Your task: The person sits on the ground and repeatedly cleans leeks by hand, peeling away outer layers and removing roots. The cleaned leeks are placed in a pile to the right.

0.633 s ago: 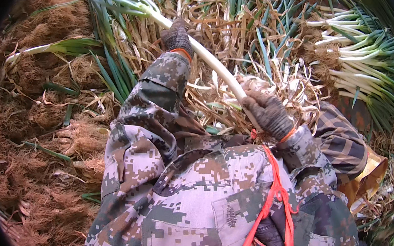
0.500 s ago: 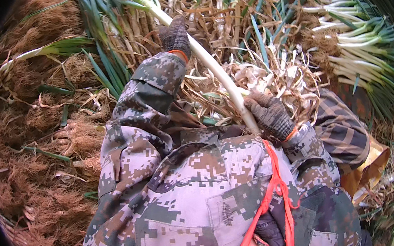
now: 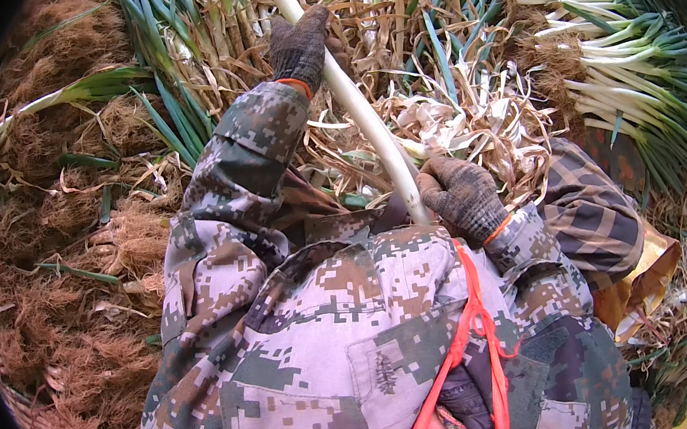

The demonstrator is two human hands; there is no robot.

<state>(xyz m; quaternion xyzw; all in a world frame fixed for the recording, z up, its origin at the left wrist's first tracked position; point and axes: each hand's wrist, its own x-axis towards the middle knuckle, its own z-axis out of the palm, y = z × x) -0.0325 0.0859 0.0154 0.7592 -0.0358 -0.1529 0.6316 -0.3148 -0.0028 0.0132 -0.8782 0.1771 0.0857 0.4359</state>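
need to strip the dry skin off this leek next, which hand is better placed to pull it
Left, probably. The left hand sits high on the leek stalk and looks free to slide down it, while the right hand grips the root end near the body, anchoring it.

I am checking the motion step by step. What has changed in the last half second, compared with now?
The left hand slid further up the long white leek stalk, toward its green top. The right hand kept its grip at the stalk's lower end. The trimmed leeks at the right lie as before.
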